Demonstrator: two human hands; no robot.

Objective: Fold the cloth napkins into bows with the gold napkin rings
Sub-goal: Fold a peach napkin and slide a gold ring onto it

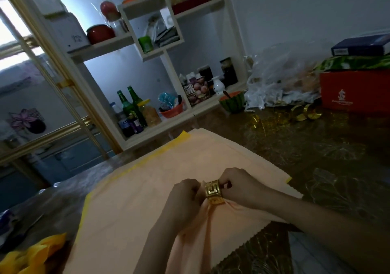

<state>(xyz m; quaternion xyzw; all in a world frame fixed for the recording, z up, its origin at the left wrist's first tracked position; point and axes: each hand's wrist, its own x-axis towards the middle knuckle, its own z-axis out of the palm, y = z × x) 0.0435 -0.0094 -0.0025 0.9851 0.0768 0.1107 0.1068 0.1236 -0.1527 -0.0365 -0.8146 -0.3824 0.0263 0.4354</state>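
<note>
**Cloth, metal and gloss**

To me the napkin ring [212, 192] reads as polished gold metal, bright, with a pierced fretwork face. The peach napkin [202, 231] is soft matt cloth, its edge pinked in a zigzag. The dark tabletop [316, 157] looks glossy and smooth, with gold patterning. The spare rings [304, 112] gleam the same way.

The bench [316, 151] is dark, glossy brown with a gold leaf pattern. A flat stack of peach napkins [137, 200] lies across its near part, a yellow napkin [145, 161] showing beneath its left edge. Loose gold napkin rings [304, 113], a green bowl [232, 103], crumpled clear plastic [280, 77] and a red box [354, 92] sit along the far side.
</note>
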